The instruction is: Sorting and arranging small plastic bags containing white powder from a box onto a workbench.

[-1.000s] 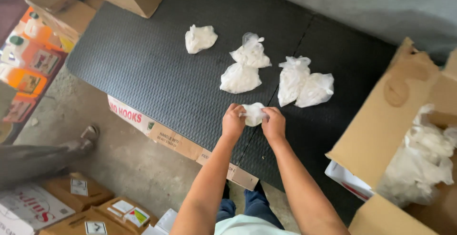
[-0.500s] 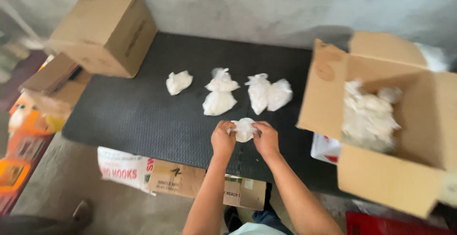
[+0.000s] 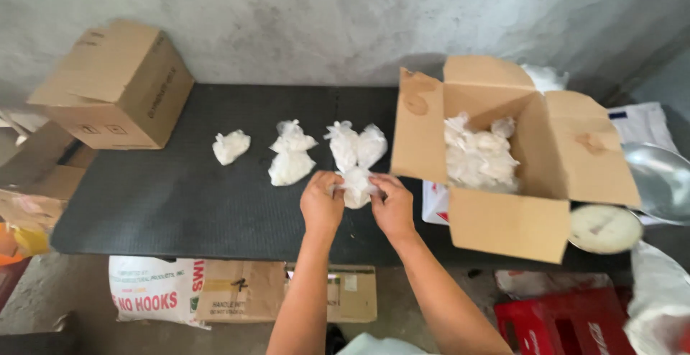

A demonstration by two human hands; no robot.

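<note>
Both hands' grip (image 3: 357,200) on small white bag (image 3: 355,187), open box (image 3: 503,222) w/ more bags (image 3: 478,157)

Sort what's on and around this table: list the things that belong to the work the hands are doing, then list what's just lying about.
In the work:
left hand
right hand
small white bag held between them
finished white bags on the black mat
open box full of white bags

Lying about:
closed box
red crate
metal bowl
printed sack

Storeroom, bare concrete wall (image 3: 345,10), cardboard boxes (image 3: 115,85)
</note>
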